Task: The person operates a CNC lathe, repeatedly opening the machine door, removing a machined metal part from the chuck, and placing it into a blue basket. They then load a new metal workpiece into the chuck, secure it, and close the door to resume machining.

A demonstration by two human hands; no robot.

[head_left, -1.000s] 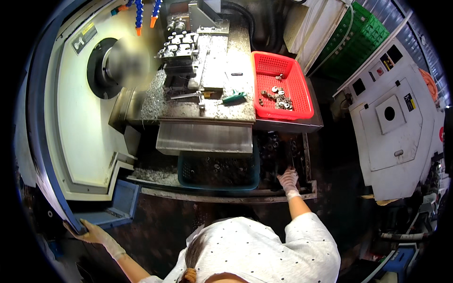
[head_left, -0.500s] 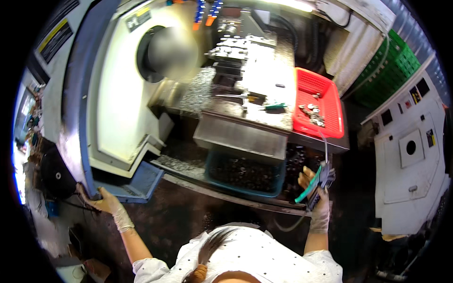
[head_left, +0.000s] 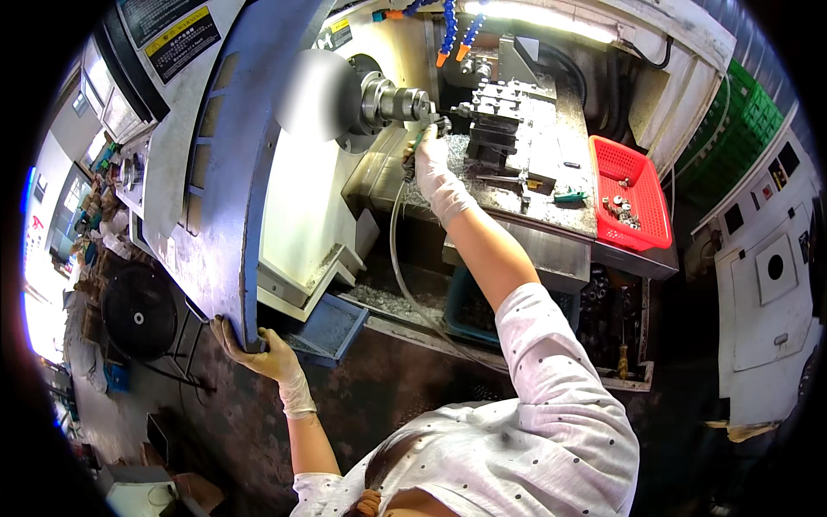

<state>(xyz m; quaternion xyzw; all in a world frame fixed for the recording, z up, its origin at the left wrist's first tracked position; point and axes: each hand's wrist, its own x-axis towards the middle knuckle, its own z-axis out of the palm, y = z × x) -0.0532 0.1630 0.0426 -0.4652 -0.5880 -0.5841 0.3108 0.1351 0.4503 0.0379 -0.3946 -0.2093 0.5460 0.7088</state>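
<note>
Presently, gloved right hand has fingers clamped on a green, hose-fed hand tool just beside the grey cylindrical steel chuck, while gloved left hand has fingers curled around the blue metal door's lower edge.

A tall blue metal door stands at the left, with the gloved left hand on its low edge. The gloved right hand holds a small green and dark tool near a shiny round metal chuck. The tool's pale, bendy hose hangs down in a curve.
</note>
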